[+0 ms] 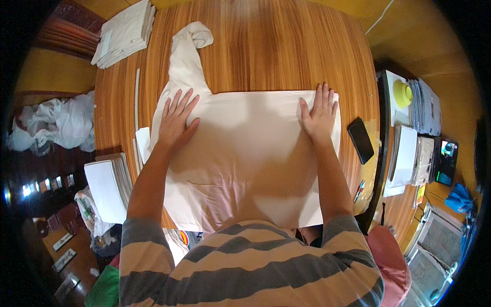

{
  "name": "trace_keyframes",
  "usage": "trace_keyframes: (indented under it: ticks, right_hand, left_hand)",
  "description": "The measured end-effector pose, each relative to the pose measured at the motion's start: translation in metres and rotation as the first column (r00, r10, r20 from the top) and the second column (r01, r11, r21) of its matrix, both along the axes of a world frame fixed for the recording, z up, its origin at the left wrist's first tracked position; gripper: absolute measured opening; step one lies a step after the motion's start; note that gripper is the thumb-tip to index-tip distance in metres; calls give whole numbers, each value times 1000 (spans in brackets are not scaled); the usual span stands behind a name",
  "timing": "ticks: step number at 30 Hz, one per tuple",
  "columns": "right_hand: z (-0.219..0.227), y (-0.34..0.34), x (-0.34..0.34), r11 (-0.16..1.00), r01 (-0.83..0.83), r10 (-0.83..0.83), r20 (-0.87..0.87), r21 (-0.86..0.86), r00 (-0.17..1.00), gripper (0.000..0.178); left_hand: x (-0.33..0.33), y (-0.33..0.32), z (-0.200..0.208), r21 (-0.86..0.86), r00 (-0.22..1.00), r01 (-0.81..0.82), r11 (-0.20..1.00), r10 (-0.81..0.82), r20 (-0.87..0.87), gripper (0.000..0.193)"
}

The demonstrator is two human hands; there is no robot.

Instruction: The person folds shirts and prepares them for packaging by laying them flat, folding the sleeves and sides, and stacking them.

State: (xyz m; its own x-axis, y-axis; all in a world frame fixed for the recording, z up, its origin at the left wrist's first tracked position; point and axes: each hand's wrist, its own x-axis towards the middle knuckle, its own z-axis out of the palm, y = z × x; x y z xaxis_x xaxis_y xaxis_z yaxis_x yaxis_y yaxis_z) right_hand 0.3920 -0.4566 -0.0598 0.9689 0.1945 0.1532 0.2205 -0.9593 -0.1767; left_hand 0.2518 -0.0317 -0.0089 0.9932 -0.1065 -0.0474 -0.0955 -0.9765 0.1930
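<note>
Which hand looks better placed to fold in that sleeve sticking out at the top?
Probably the left hand. It lies flat on the white garment just below the outstretched sleeve. The right hand presses the opposite edge, far from it.

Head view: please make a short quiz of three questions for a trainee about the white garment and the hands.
1. True or false: both hands press flat on the white garment.
2. Which thing lies on the wooden table just to the right of the right hand?
A. a black phone
B. a pair of scissors
C. a red cup
3. Fill in: the garment's sleeve stretches toward the table's far ___ corner, near the stack of folded white cloths.

Key:
1. True; the left hand and the right hand lie open, fingers spread.
2. A, the black phone.
3. left
</note>
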Motion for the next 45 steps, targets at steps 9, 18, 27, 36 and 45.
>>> trace_keyframes:
  ticks: [9,18,27,36,45]
  right_hand:
    - [-8,3,19,1000,-18,17,30,17,999,91]
    - [63,-13,-190,976,-156,165,-43,153,985,75]
    - [36,-88,-310,999,22,-16,-131,46,991,72]
    - [30,-86,-351,988,154,-154,3,29,988,71]
    - [86,160,-330,817,-323,351,32,479,936,50]
  left_hand:
    - [7,11,-15,-32,994,50,998,-47,97,64]
    - [-128,2,4,-41,958,-211,977,215,191,71]
    - [-228,50,-15,-17,962,-235,972,235,135,74]
    - [-249,51,-13,-17,945,-275,961,273,179,75]
    - [-355,25,-30,-177,948,-293,940,309,72,75]
